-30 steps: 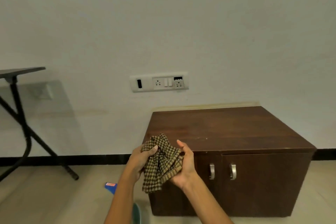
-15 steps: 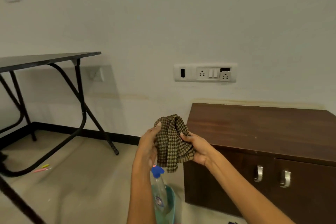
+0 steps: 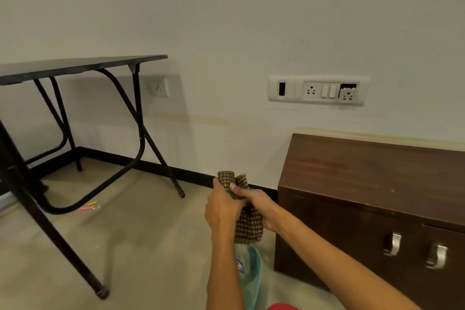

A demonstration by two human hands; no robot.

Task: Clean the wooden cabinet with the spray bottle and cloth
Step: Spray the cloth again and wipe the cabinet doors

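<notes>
Both hands bunch up a brown checked cloth point(image 3: 247, 226) in front of me, left of the cabinet. My left hand point(image 3: 222, 209) grips its left side and my right hand point(image 3: 256, 202) grips it from the right. The dark wooden cabinet point(image 3: 372, 184) stands against the wall at the right, with two metal door handles point(image 3: 392, 244) on its front. Under the cloth, a clear spray bottle point(image 3: 242, 265) stands in a light blue basin point(image 3: 255, 274) on the floor; its top is hidden by the cloth and my forearm.
A black folding table point(image 3: 75, 65) with crossed metal legs stands at the left. Small coloured pens point(image 3: 90, 206) lie on the floor beneath it. A white socket panel point(image 3: 318, 89) is on the wall above the cabinet. Something red point(image 3: 281, 306) shows at the bottom edge.
My view has swung left, so the cabinet has slid to the right and the table has come into sight. My hands have squeezed the cloth tighter and lowered it over the bottle's top.
</notes>
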